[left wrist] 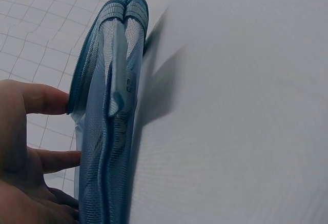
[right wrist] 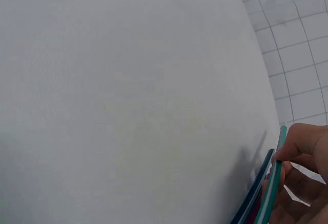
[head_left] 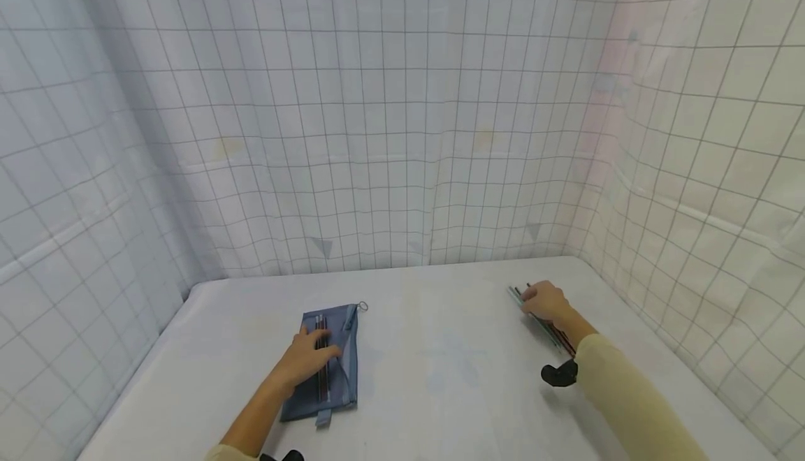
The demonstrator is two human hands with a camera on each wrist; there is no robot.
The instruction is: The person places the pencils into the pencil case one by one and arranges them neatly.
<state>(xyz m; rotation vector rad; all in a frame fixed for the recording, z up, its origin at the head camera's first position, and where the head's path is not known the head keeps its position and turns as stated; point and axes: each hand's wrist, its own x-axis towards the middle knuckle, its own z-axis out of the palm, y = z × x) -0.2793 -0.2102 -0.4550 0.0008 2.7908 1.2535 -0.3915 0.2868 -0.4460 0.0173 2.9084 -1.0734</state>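
On the left part of the table lies a blue mesh zip pouch with several dark pencils lengthwise within its outline. My left hand rests over it with fingers spread. In the left wrist view, fingertips touch the upper side of the pouch, near its zipper edge. Far to the right, my right hand is at a small bunch of pencils. Seen from the right wrist, its thumb and finger pinch a green pencil, beside a dark blue one. The palm hides part of the bunch.
A white-covered table spans between the two hands. Grid-patterned white curtains hang behind it and at both sides. A metal ring sticks out from the pouch's far corner, and a fabric tab from its near end.
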